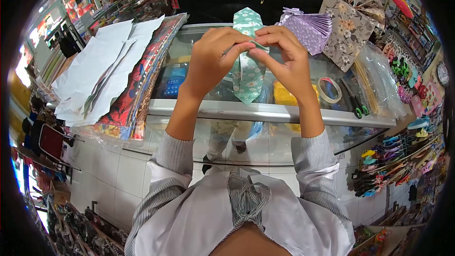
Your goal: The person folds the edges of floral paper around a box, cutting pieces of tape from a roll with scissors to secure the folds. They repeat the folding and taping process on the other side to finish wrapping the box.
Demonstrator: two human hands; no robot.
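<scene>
A long folded piece of green floral paper [248, 73] is held upright above a glass counter [265, 110]. My left hand [213, 59] pinches its left side near the middle. My right hand [283, 57] pinches it from the right, fingertips meeting the left hand's at a fold. The paper's pointed top rises above both hands and its pointed lower end hangs below them.
On the counter lie a roll of clear tape [330, 90], green-handled scissors [359, 106], a purple pleated paper fan [308, 27], a beige floral paper fan [353, 19] and a plastic bag of sticks [379, 83]. White paper sheets [102, 66] on patterned wrapping paper [142, 76] lie left.
</scene>
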